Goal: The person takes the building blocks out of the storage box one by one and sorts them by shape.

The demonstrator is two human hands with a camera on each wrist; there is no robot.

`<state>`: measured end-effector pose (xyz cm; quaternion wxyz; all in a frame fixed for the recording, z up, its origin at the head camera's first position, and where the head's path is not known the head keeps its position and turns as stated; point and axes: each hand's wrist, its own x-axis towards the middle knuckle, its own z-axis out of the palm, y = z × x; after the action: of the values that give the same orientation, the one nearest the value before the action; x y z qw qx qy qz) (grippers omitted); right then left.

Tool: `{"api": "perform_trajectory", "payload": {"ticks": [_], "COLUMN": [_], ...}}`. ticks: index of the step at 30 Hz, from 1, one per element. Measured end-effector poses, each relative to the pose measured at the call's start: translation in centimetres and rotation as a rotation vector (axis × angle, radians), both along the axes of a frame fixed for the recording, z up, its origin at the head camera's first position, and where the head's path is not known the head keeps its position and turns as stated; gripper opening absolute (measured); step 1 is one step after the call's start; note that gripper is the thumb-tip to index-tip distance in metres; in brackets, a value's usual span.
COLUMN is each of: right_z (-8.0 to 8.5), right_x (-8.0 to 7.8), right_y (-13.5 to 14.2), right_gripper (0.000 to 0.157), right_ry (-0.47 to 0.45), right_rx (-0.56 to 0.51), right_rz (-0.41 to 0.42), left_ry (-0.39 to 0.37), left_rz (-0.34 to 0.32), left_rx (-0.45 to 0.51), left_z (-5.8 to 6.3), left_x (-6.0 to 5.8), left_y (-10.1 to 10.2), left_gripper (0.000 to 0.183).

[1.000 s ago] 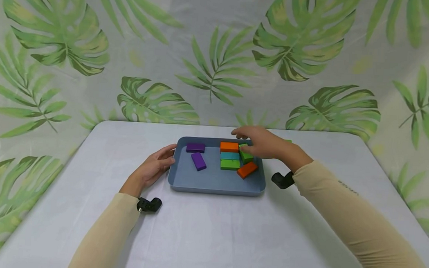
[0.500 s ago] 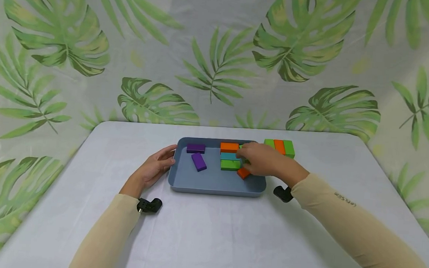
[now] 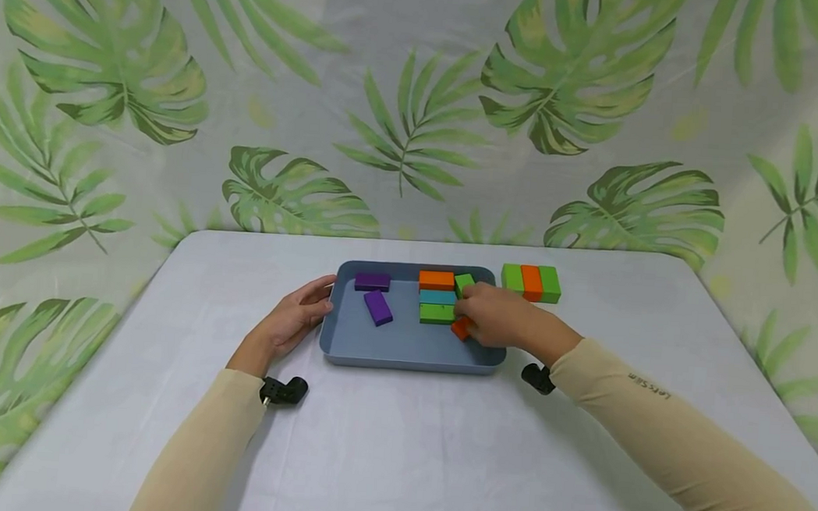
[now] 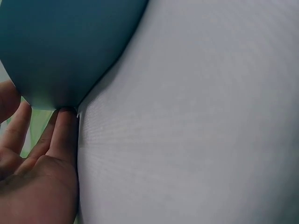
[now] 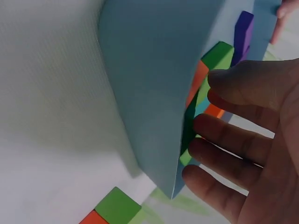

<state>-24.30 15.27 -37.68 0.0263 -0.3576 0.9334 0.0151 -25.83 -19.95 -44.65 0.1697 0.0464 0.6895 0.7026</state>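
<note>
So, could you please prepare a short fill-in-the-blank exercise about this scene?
Inside the tray, the two blocks nearest the left hand are ____.
The blue block is between a green block and one that is ____.
Outside the tray, an orange block is between two ____ blocks.
The hand over the tray is the ____ one.

Missing words: purple; orange; green; right.
</note>
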Motion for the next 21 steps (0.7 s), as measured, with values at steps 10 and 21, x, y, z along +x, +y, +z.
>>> {"api": "perform_trajectory", "payload": {"ticks": [10,21], "right_z": [0.1,0.1], "right_x": [0.0,-2.0], "right_y": [0.0,0.1], "right_gripper": [0.024,0.046], "right_ry": [-0.022,-0.073], "right_rx": [-0.01,-0.054], "right_rz": [-0.002,-0.089], "left_ry": [-0.014,-0.02], "left_rz": [0.017,0.018], "left_rx": [-0.015,-0.007], "left_z": [0.0,0.0], "left_x": [0.0,0.0], "left_y": [-0.1,0.0], "left_gripper": [0.064,0.064]}}
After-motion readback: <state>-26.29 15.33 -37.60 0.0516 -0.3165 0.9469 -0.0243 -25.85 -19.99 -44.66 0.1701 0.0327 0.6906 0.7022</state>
